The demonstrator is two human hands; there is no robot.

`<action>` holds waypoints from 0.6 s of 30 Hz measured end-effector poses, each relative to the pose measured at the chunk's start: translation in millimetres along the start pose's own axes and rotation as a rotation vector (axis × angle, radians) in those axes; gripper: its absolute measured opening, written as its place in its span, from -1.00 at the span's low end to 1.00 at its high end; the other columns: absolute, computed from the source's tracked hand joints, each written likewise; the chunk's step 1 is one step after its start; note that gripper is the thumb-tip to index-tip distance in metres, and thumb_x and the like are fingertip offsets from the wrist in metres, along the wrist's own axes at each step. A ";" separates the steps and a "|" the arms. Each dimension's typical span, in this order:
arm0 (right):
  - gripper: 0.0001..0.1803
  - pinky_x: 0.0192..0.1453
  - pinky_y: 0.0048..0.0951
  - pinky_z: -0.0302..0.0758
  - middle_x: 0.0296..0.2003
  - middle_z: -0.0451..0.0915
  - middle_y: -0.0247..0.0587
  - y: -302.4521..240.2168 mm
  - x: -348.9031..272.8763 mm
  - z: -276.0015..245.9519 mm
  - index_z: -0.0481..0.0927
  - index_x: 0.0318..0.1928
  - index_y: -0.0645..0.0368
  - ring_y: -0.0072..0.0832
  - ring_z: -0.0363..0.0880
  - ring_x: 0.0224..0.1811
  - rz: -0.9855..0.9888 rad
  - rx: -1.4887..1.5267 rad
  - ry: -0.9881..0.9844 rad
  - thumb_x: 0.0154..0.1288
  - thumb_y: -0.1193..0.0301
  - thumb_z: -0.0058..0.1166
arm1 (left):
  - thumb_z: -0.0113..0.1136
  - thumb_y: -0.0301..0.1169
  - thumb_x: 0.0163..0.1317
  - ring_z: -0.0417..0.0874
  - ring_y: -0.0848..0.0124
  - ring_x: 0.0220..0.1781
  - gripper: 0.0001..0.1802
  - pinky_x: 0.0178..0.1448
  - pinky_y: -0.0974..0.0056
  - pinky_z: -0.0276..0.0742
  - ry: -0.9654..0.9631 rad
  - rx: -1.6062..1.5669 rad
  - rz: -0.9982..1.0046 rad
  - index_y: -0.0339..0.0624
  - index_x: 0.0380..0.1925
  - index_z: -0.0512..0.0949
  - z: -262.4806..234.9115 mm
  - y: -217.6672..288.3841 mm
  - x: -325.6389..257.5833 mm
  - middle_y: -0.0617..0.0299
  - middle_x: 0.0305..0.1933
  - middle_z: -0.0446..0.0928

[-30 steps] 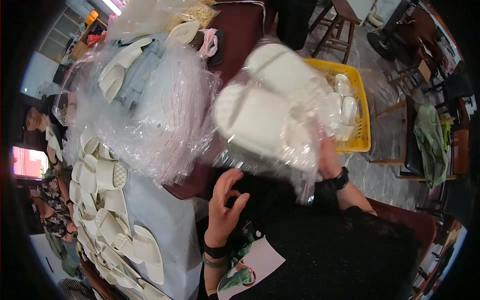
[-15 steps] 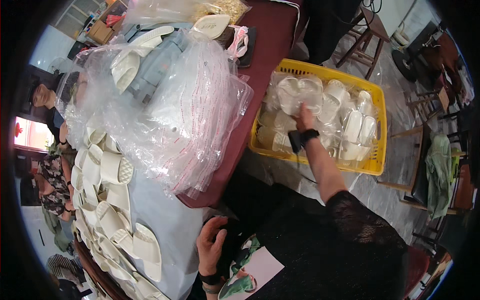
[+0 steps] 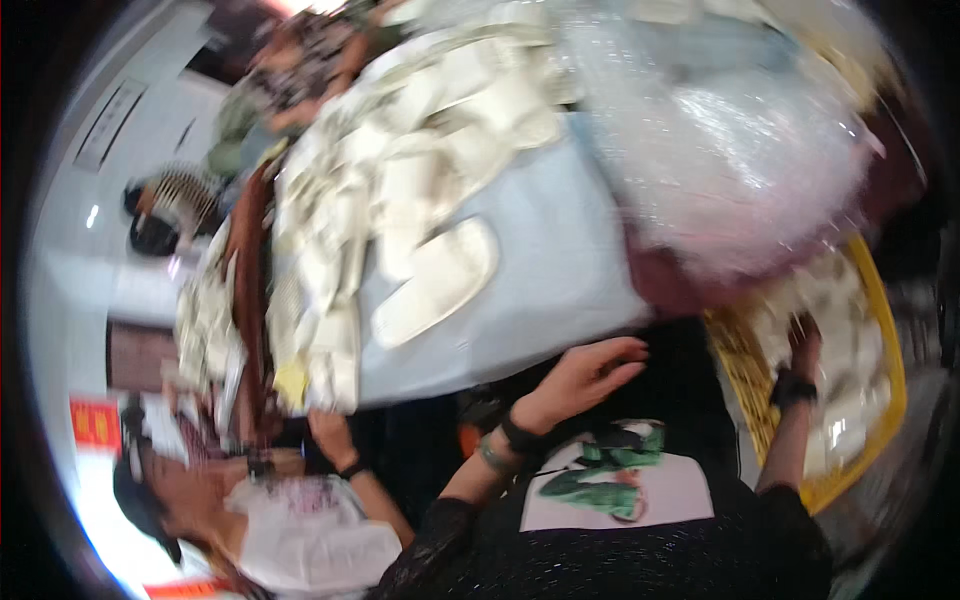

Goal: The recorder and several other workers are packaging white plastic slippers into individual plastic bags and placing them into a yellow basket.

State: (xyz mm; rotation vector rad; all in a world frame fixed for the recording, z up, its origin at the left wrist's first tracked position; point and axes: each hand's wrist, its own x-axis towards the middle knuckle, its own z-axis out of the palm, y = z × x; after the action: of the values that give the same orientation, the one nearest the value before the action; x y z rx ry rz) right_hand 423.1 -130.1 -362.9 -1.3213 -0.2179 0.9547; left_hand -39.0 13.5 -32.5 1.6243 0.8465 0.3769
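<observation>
1 cream slide slipper [image 3: 435,285] (long axis diagonal) points upper-right; left hand [image 3: 580,383] fingers apart; right hand's [image 3: 805,347], cannot tell.

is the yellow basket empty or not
Not empty: blurred pale items show inside the yellow basket, around the right hand.

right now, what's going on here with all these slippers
One person's right hand is down in a yellow basket among white slippers; blur hides whether it grips any. The left hand is empty, held open just by the near table edge. Loose slippers lie heaped on the blue cloth of the table, with a pile of clear plastic bags to their right. At the left, a co-worker in a white top has one hand by the table edge.
</observation>
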 end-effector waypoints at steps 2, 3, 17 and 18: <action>-0.53 0.01 -0.51 0.41 0.08 0.49 -0.22 -37.8 -38.8 47.5 0.43 0.18 0.17 -0.49 0.52 -0.09 0.068 -0.100 0.010 0.45 0.12 -0.15 | 0.12 -0.42 0.33 0.58 0.53 -0.20 -0.72 -0.13 0.42 0.52 0.107 -0.032 -0.004 -0.28 0.01 0.51 -20.9 4.9 -17.9 0.20 -0.12 0.59; -0.63 -0.24 -0.58 0.35 -0.27 0.55 -0.35 -60.1 -65.0 68.5 0.53 -0.04 0.15 -0.62 0.45 -0.34 0.013 -0.385 -0.143 0.43 0.11 -0.08 | 0.13 -0.44 0.32 0.57 0.53 -0.24 -0.76 -0.14 0.42 0.51 0.221 0.038 -0.016 -0.27 -0.04 0.54 -32.2 4.6 -28.9 0.20 -0.14 0.59; -0.67 -0.12 -0.41 0.53 -0.23 0.58 -0.09 -177.7 -210.5 372.8 0.47 -0.01 0.28 -0.35 0.63 -0.26 -0.396 -0.815 -1.268 0.23 0.45 0.17 | 0.25 0.05 0.15 0.51 -0.10 0.01 -0.19 0.01 -0.04 0.43 0.713 0.743 -0.298 -0.31 0.22 0.27 -185.9 -37.7 -79.9 -0.21 -0.02 0.47; -0.60 -0.09 -0.38 0.54 -0.14 0.55 -0.05 -173.4 -212.7 388.2 0.43 0.06 0.26 -0.29 0.62 -0.23 -0.442 -0.832 -1.242 0.22 0.46 0.17 | 0.25 0.05 0.15 0.51 -0.10 0.01 -0.19 0.01 -0.04 0.43 0.709 0.734 -0.278 -0.31 0.22 0.27 -188.8 -35.6 -72.4 -0.21 -0.02 0.47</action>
State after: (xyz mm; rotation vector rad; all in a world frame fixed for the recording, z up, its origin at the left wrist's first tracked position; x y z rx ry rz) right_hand 126.3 11.0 -19.4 -1.1088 -1.9362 1.2256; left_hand -224.2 98.2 -5.6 2.0169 1.8924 0.4845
